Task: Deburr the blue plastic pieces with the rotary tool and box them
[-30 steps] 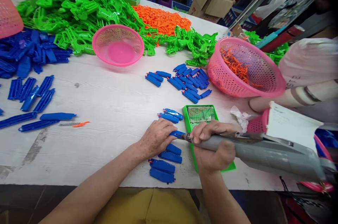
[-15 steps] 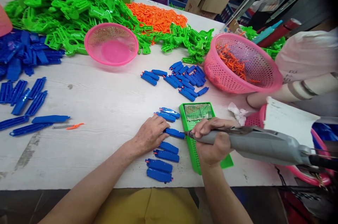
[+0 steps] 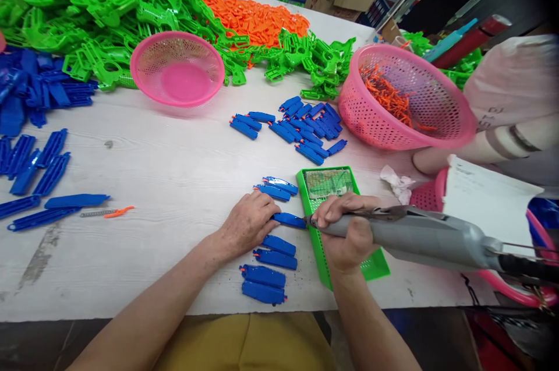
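Observation:
My left hand (image 3: 251, 219) grips the left end of a long blue plastic piece (image 3: 289, 219) lying on the table. In my right hand (image 3: 347, 225) is a grey power screwdriver (image 3: 419, 237), held level with its tip against the piece's right end. Several more blue pieces (image 3: 275, 257), some with orange bits at their ends, lie in a column above and below my left fingers. Under the right hand stands a green tray (image 3: 321, 260) with a mesh floor and a compartment of small metal parts (image 3: 327, 183), too small to make out singly.
A pink basket (image 3: 362, 117) with orange parts stands right, another pink basket (image 3: 177, 97) further left. Green plastic parts (image 3: 100, 16) and orange parts (image 3: 257, 18) are heaped behind. Blue pieces (image 3: 48, 88) pile up at left; a spring with an orange piece (image 3: 119, 212) lies near them.
The view has shifted slightly. Both hands, the blue piece and the screwdriver keep nearly the same places relative to one another, with the tip still at the piece's right end.

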Demonstrator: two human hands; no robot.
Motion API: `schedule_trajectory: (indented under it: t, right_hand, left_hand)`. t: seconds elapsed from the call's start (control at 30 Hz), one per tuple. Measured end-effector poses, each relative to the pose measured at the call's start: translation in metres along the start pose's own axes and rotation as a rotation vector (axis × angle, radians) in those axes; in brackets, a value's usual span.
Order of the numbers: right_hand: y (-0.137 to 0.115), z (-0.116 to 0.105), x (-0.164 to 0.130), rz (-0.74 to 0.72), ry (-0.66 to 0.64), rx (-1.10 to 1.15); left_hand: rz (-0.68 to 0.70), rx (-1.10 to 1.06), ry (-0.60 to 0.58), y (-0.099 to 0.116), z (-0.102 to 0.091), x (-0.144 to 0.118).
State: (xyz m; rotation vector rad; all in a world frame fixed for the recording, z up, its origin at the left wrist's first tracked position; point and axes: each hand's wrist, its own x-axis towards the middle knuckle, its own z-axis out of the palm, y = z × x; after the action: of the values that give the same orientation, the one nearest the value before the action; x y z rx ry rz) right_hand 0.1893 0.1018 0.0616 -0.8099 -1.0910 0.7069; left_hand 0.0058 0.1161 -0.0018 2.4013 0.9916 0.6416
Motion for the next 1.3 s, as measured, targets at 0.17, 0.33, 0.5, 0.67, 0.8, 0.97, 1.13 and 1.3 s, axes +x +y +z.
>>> schedule_trajectory:
  t: [0.17,0.33,0.5,0.67,0.8,0.97,1.13,1.3]
  right_hand:
    - [0.005,0.003,-0.001,0.014,-0.077,0.037]
    - [-0.001,-0.002,0.004,0.045,-0.010,0.086]
    - [-0.018,-0.024,0.016,-0.067,0.127,0.036]
    - [-0.013,-0.041,0.018,-0.063,0.214,-0.039]
    - [-0.002,-0.042,0.013,-0.052,0.230,-0.043]
    - [0.001,-0.040,0.011,-0.045,0.187,-0.045]
    - [0.001,-0.038,0.012,-0.031,0.184,-0.059]
    - [0.001,-0.039,0.011,-0.050,0.201,-0.085]
  left_hand:
    - [0.011,0.031,0.009,0.000,-0.001,0.000]
    - [0.037,0.007,0.023,-0.002,-0.003,-0.001]
    - [0.056,-0.020,0.021,-0.007,-0.004,-0.002]
    - [0.054,-0.069,0.003,-0.009,-0.008,-0.002]
    - [0.074,-0.088,-0.011,-0.009,-0.011,-0.003]
    - [0.100,-0.095,0.031,-0.010,-0.009,-0.004]
    - [0.123,-0.063,0.071,-0.009,-0.006,-0.004]
    - [0.115,-0.043,0.067,-0.007,-0.007,-0.004]
